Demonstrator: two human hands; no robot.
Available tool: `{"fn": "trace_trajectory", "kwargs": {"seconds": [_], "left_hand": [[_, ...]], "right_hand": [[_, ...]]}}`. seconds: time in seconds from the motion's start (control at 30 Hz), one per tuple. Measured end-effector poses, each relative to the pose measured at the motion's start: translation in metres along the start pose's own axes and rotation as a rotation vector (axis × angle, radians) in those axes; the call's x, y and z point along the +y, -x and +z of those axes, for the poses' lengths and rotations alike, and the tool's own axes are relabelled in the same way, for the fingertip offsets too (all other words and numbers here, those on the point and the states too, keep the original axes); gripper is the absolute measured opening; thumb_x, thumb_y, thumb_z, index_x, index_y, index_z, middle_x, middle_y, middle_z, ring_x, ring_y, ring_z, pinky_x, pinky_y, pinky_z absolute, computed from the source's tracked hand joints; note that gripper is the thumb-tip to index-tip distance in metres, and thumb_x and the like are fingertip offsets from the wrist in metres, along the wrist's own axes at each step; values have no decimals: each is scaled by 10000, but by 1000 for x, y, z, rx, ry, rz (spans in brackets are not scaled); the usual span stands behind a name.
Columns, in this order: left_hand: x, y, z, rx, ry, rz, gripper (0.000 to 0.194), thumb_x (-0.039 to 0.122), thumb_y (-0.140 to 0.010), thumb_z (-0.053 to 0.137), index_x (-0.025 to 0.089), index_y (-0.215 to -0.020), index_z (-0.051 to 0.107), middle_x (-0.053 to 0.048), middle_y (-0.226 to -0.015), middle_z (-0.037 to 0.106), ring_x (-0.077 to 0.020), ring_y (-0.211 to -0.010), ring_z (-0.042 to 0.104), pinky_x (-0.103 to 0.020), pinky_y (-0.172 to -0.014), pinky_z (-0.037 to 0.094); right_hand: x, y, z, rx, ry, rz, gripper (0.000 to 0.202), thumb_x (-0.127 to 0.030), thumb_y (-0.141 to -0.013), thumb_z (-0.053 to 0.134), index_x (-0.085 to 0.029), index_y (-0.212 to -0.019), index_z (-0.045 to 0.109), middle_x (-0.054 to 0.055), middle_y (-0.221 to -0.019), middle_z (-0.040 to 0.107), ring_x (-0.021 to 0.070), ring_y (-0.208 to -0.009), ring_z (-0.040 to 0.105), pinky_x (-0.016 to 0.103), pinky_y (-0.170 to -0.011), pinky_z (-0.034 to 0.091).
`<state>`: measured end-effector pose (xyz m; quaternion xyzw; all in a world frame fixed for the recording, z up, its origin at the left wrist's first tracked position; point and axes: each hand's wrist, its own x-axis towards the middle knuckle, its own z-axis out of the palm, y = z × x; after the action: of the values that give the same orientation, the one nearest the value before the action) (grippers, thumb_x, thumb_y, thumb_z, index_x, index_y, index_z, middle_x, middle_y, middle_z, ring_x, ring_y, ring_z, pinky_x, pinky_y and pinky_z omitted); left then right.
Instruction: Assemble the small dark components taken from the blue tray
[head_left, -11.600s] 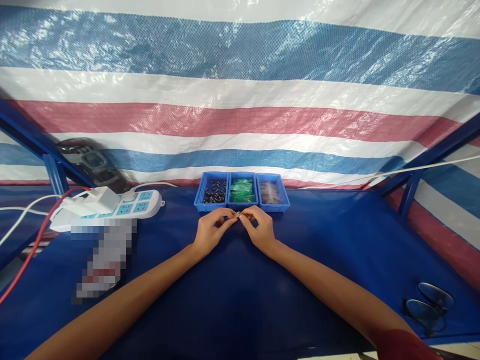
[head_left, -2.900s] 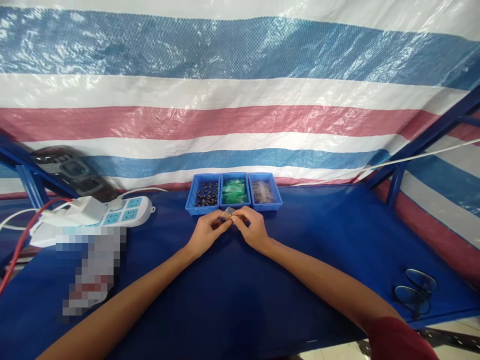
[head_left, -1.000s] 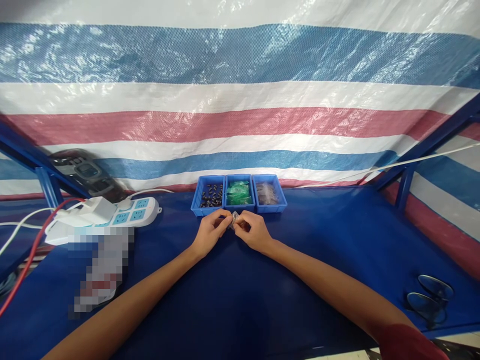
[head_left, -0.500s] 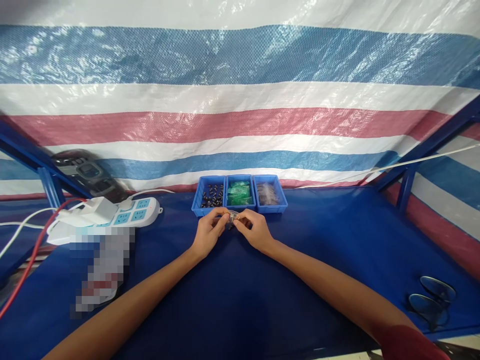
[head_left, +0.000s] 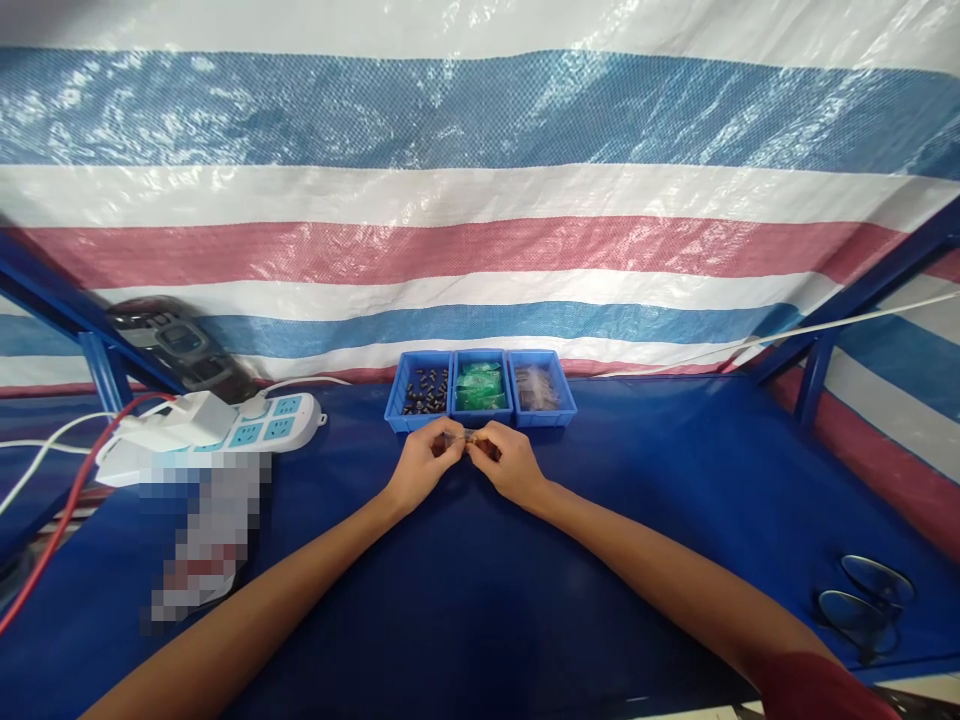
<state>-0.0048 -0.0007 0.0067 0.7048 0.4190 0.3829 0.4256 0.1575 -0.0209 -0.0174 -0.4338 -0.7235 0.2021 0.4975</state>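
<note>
My left hand (head_left: 427, 462) and my right hand (head_left: 508, 462) meet in front of the bins, each in a closed pinch. Between their fingertips is a small clear plastic bag (head_left: 469, 436), mostly covered by the fingers; what it contains is too small to make out. Just beyond my hands three blue bins stand side by side. Loose small black parts lie in the left bin (head_left: 399, 423). The middle bin (head_left: 484, 415) holds green plastic packets (head_left: 480, 385). In the right bin (head_left: 551, 418) are clear plastic bags (head_left: 535, 388).
A white power strip (head_left: 304, 425) with plugged-in adapters and cables lies at the left, near a pixelated item (head_left: 217, 530). Behind it a dark device (head_left: 180, 345) leans by the frame. Eyeglasses (head_left: 862, 610) rest at the right edge of the blue table (head_left: 480, 620). A striped sheet (head_left: 480, 250) hangs behind.
My fingers have drawn closer around the bag, and less of it shows now. Both hands stay in nearly the same place before the bins.
</note>
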Motion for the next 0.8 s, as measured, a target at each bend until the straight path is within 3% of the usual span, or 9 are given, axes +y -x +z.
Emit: {"fn": "trace_trajectory", "kwargs": {"seconds": [0.17,0.37,0.57,0.7,0.8], "left_hand": [[1,1,1,-5,-120,38,217,347,-845,548,149,-777,606,-4,-708,563,-107,-604,499,-213,-558,407],[6,5,1,49,19,-17,240,391,-836,587,159,-775,577,42,-559,493,-80,-487,454,-194,-481,359],[3,6,1,112,9,17,247,383,-816,627,146,-748,606,26,-599,527,-58,-461,416,-184,-439,332],[0,3,0,74,95,-17,233,372,-795,659,163,-897,642,15,-689,568,-52,-460,424,-181,-421,336],[-5,1,0,51,168,-57,259,380,-802,656,167,-943,618,30,-634,545,-53,-442,413,-173,-407,324]], "right_hand": [[-3,0,-1,23,-33,39,145,-235,-848,544,-189,-718,585,-2,-653,537,127,-548,489,246,-534,387],[-7,-2,-5,61,-71,54,135,-220,-835,526,-182,-709,557,-12,-633,508,121,-545,468,234,-526,374],[-7,-2,-6,51,-62,48,137,-214,-852,487,-180,-728,534,-17,-652,476,120,-565,448,236,-551,364],[-5,-3,-6,17,-52,74,153,-220,-861,476,-182,-722,529,-11,-654,496,124,-569,462,237,-555,373],[-4,-2,-5,-20,-46,109,154,-236,-862,487,-184,-727,541,-10,-632,526,125,-541,482,232,-534,388]]}}
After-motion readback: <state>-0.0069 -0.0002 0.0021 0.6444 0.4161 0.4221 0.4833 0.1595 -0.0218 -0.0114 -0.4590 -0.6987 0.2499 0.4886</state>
